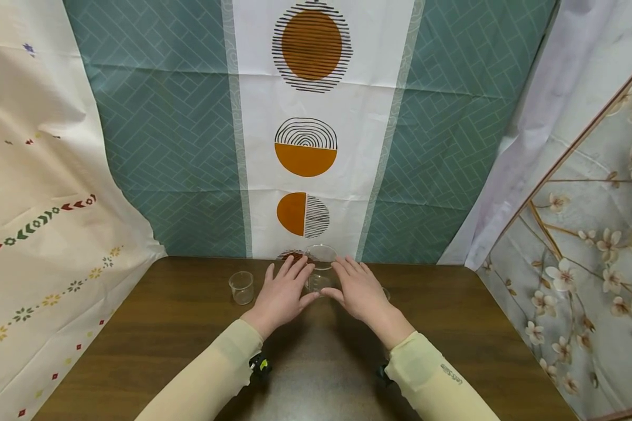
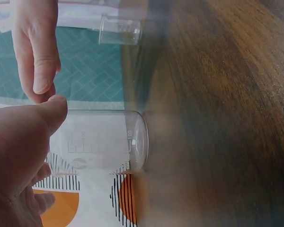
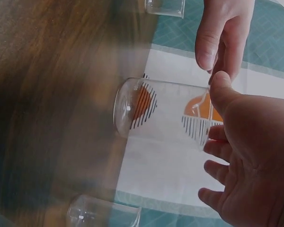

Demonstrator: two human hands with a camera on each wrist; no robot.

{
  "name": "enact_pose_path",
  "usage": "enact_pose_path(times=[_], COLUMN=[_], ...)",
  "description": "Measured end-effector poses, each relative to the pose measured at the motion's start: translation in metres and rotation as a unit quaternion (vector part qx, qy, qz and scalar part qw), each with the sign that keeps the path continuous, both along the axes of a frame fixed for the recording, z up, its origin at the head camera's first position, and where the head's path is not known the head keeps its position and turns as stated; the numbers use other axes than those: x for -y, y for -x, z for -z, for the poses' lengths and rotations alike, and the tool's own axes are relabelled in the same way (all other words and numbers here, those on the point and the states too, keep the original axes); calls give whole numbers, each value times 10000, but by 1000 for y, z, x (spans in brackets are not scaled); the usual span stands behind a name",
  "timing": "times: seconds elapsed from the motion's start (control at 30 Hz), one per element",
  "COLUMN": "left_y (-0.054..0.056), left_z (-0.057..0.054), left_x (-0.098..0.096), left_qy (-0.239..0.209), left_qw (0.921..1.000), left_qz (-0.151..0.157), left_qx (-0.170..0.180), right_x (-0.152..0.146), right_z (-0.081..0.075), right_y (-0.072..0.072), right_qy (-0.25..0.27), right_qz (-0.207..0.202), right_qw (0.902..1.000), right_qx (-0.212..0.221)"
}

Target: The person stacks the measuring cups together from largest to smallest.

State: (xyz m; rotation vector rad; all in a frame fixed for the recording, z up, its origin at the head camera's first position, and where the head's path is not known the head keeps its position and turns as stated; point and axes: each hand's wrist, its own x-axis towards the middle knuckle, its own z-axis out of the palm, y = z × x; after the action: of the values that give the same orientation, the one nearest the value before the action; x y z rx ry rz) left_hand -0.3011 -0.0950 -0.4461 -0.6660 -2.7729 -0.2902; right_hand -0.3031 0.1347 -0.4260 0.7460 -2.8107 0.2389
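A large clear glass beaker (image 1: 321, 282) with white markings stands upright near the table's back edge. My left hand (image 1: 284, 292) is at its left side, fingers extended and fingertips right at the rim. Mirroring it, my right hand (image 1: 362, 290) has its fingers at the right of the rim. Both thumbs point inward across the near side of the glass, their tips close together. In the right wrist view, the right-hand fingers (image 3: 217, 171) spread loosely beside the beaker's (image 3: 165, 111) mouth. The left wrist view shows the beaker's base (image 2: 141, 142) low over the wood.
A small glass beaker (image 1: 241, 287) stands left of my left hand. Another glass beaker (image 3: 104, 212) is to the right, mostly hidden behind my right hand in the head view. The brown wooden table (image 1: 453, 345) ends at a patterned cloth backdrop (image 1: 179, 175).
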Motion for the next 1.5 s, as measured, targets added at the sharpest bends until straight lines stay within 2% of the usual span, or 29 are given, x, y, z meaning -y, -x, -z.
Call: enact_pose_path(times=[0.47, 1.5], left_y=[-13, -37], left_z=[-2, 4], left_x=[1, 8], left_qy=[22, -38], left_qw=[9999, 9996], left_qz=[41, 234], left_qx=[130, -128], right_x=[-6, -12], right_z=[4, 7], right_y=[-11, -41], right_qy=[76, 297], right_qz=[-93, -342], right_qw=[9999, 9989], right_qx=[-83, -144])
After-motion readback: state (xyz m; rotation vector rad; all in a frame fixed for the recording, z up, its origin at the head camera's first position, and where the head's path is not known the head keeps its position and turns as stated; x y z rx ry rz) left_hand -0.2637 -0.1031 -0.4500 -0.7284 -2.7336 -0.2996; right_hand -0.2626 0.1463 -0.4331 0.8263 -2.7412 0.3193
